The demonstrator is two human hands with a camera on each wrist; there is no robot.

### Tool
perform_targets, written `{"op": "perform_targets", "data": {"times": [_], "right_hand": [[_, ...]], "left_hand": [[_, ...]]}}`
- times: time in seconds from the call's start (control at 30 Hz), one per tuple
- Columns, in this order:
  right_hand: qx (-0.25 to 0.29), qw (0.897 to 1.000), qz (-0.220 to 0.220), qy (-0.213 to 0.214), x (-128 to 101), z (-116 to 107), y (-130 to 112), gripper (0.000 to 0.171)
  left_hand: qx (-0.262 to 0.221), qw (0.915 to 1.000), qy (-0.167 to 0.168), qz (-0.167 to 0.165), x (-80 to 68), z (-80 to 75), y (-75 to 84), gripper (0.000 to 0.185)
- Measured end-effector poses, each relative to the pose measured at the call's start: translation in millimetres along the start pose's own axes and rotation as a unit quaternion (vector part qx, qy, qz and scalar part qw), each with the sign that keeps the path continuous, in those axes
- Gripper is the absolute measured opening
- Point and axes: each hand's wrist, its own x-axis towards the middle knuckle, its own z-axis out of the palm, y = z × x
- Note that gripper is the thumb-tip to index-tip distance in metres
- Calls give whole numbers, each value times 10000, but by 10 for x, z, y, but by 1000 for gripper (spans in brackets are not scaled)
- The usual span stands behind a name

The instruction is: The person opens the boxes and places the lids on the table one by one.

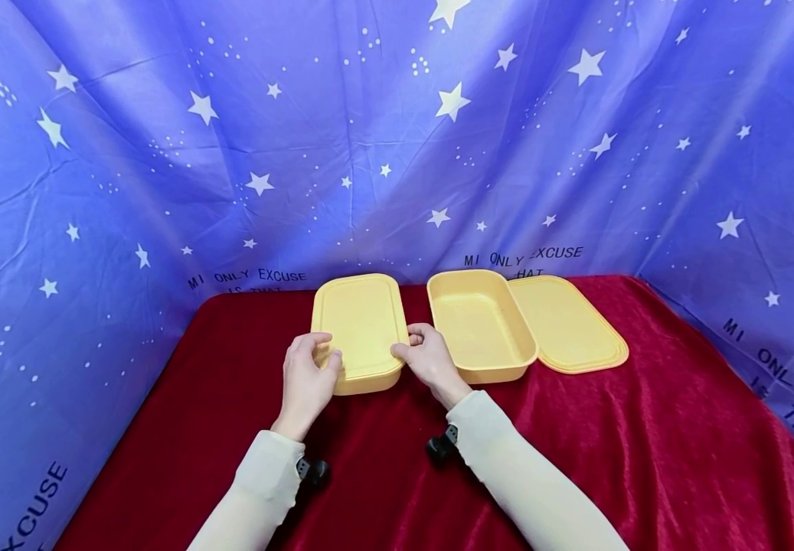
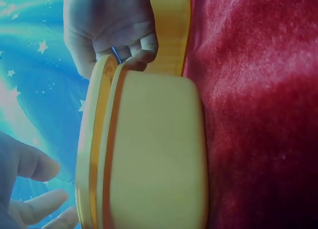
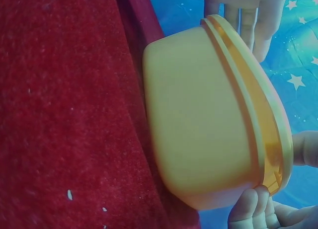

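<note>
A yellow rectangular lunch box (image 1: 372,384) stands on the table with a yellow lid (image 1: 362,314) over it. Between lid and box rim a gap shows in both wrist views, wider at the near right corner in the right wrist view. My right hand (image 1: 431,360) pinches the lid's edge at that corner, thumb on top and fingers (image 3: 251,204) at the rim. At the near left side is my left hand (image 1: 307,379), its fingers loosely spread along the lid's edge. The left wrist view shows its thumb (image 2: 39,165) apart from the lid.
Just right of the lidded box stands an open yellow box (image 1: 496,375). A second yellow lid (image 1: 583,329) lies flat beside it, close to its right side. Red velvet cloth (image 1: 576,444) covers the table, and a blue star-printed curtain (image 1: 348,115) rises behind and at both sides.
</note>
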Motion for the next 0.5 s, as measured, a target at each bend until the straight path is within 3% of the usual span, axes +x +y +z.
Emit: {"op": "perform_targets", "data": {"times": [0.5], "right_hand": [[19,10000,34,12,-1,1,-14,41]], "left_hand": [[579,9938,-182,937,-53,3,113,22]]}}
